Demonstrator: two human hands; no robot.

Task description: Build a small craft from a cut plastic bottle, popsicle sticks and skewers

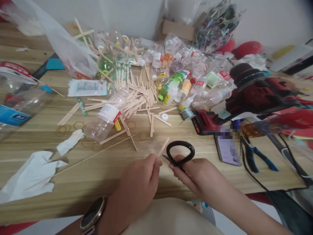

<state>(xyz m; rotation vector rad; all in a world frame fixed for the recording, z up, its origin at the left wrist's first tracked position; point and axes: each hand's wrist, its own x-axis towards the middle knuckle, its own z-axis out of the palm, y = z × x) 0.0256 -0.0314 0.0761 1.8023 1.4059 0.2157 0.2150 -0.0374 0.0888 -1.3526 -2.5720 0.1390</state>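
Observation:
Near the table's front edge, my left hand is closed around a flat wooden craft stick, whose upper end points up and to the right. My right hand grips black-handled scissors; one loop stands up above the fingers. A short part of the dark blade shows close to the stick, though whether it touches cannot be made out. Beyond the hands lie a pile of loose craft sticks and a clear plastic bottle on its side. A thin bamboo skewer lies left of my left hand.
Many plastic bottles crowd the back. On the right are a red and black power drill, a phone and blue-handled pliers. Crumpled tissues, rubber bands and a wipes packet lie at left.

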